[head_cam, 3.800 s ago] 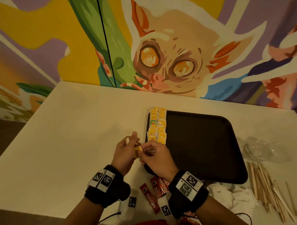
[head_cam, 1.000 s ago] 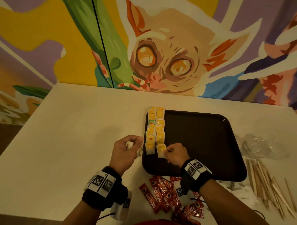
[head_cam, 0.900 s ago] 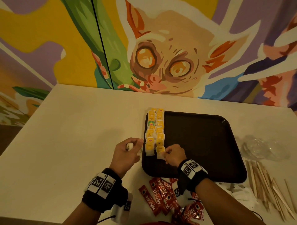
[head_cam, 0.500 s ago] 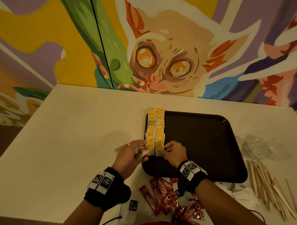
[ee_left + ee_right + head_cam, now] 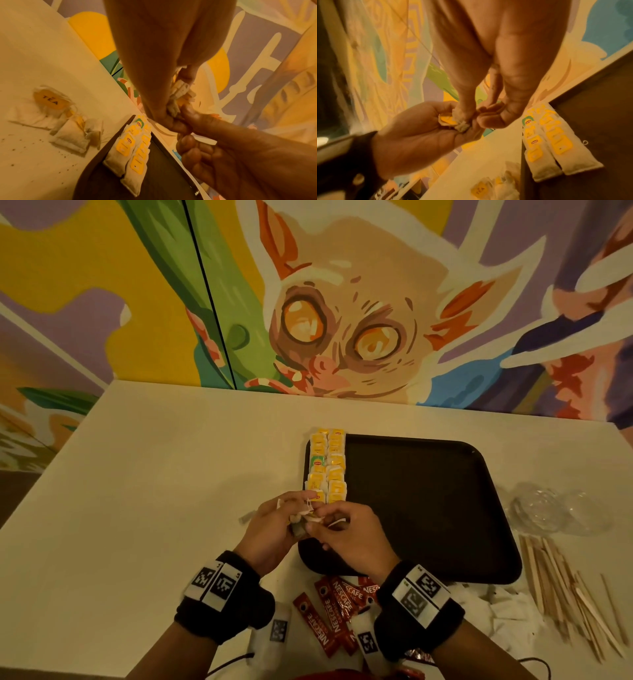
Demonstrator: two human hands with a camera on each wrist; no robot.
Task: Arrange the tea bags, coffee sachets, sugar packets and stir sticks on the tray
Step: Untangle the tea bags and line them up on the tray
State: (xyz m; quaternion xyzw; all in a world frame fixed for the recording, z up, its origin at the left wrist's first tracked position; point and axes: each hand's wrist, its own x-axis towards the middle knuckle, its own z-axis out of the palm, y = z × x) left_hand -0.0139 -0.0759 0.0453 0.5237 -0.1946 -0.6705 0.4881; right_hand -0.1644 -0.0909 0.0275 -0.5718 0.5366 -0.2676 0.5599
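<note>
Two columns of yellow-tagged tea bags (image 5: 327,463) lie along the left edge of the black tray (image 5: 428,508). Just in front of them, over the tray's near left corner, my left hand (image 5: 296,517) grips a small bunch of tea bags (image 5: 453,121). My right hand (image 5: 325,520) meets it and pinches one bag of that bunch (image 5: 178,93). A few loose tea bags (image 5: 56,119) lie on the table left of the tray. Red coffee sachets (image 5: 330,611) lie near my wrists. White sugar packets (image 5: 496,607) and wooden stir sticks (image 5: 565,594) lie at the right.
A crumpled clear plastic bag (image 5: 551,508) lies right of the tray. Most of the tray's dark surface right of the tea bags is bare. The white table (image 5: 154,491) ends at a painted wall behind. Tea crumbs speckle the table near the loose bags.
My right hand laid a tea bag at the near end of the right column, then drew back to my left hand, where it now pinches a bag from the bunch.
</note>
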